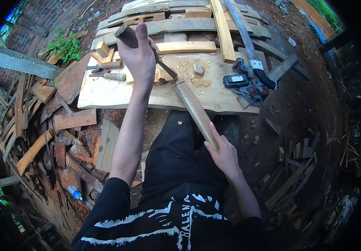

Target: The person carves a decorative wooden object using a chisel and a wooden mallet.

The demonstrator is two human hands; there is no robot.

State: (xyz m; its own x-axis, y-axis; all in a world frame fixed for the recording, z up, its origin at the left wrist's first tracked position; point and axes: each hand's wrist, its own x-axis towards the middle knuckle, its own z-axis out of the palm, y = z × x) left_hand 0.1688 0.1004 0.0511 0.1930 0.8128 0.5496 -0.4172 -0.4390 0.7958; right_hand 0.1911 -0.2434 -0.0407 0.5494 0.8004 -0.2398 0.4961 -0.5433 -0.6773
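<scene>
My left hand (139,56) is raised over a pale wooden slab (117,94) and grips a chisel (126,34) by its round wooden handle. The metal blade slants down to the right onto a small wooden piece (160,77) lying on the slab. My right hand (223,154) is lower, over my lap, closed round the near end of a long wooden club (195,111). The club's far end reaches the slab's front edge, close to the chisel blade. Chips lie scattered around the small piece.
Two more chisels (107,71) lie left on the slab, a small block (198,69) near its middle. A hand saw (250,52) and a black flat object (235,80) sit at right. Planks and offcuts surround me; a plastic bottle (75,192) lies low left.
</scene>
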